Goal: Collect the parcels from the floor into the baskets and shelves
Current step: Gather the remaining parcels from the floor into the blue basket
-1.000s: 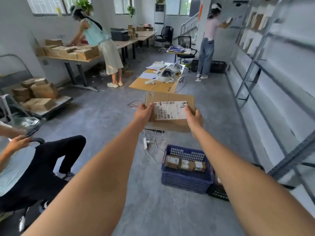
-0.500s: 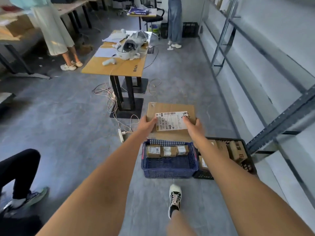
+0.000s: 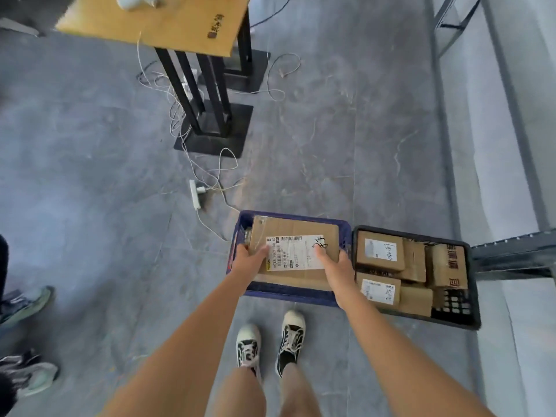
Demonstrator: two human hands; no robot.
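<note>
Grey concrete floor (image 3: 90,182) with two baskets side by side, and both the left hand (image 3: 251,260) and right hand (image 3: 335,266) grip a labelled cardboard parcel (image 3: 296,251) right over the blue basket (image 3: 240,227), next to the black basket (image 3: 472,284) full of boxes.

barcode label (image 3: 296,252) on held parcel (image 3: 296,236), its handwriting and print too blurred to read

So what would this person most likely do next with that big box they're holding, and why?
Probably lower it a little further and let go. Both the left hand and right hand grip the labelled parcel right over the blue basket, while the black basket beside it already looks crowded with boxes.
</note>
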